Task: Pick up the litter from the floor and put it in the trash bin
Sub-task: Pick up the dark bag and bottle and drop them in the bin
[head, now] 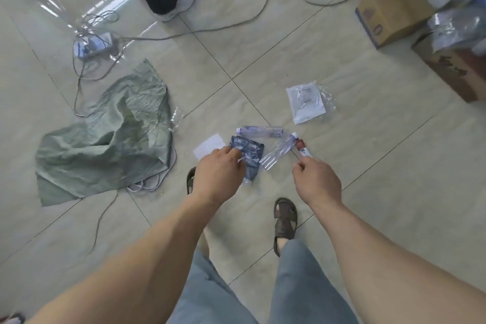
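My right hand [317, 183] pinches a small red-and-white tube [303, 149] by its lower end; it looks light and stiff, so fingertips suffice. My left hand [219, 173] curls onto the dark blue wrapper [246, 155], a soft, crinkly film that I judge wants gathering at its near edge. Just right of the wrapper lies a clear plastic bottle [278, 151], another [259, 131] just beyond: light, slick, best taken round the middle. A white paper [210, 145] pokes out left of the wrapper. Farther right lies a flat white pouch [305, 105]. No bin shows.
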